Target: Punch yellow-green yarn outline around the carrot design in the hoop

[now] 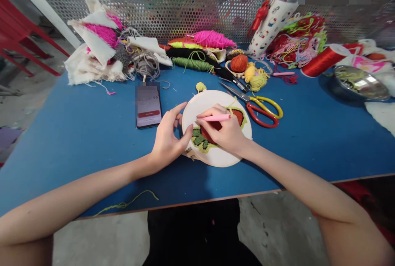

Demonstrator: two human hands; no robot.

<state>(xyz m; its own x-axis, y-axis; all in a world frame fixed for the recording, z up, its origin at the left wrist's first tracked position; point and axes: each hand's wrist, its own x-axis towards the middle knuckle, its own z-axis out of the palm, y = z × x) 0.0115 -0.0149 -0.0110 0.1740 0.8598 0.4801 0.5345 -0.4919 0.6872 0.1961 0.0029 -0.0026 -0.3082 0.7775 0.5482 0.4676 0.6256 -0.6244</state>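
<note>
A round embroidery hoop [222, 159] with white cloth stretched in it rests at the table's front middle. Red, green and yellow-green yarn stitching [200, 138] shaped like a strawberry covers part of the cloth. My left hand [168, 136] grips the hoop's left edge, thumb on top and fingertips partly hidden behind the rim. A pink punch needle [216, 117] is pinched in my right hand [228, 132], which lies on the cloth and covers some stitching. The tool's tip meets the cloth near the left of the design. Yellow-green yarn [233, 102] shows above my right hand.
Scissors [262, 107] lie right of the hoop, a phone [148, 105] left. Yarn skeins [211, 39], a tumbler [271, 23], a red thread spool [325, 60] and a metal bowl [361, 82] line the back. A loose yarn strand [123, 205] lies by the front edge.
</note>
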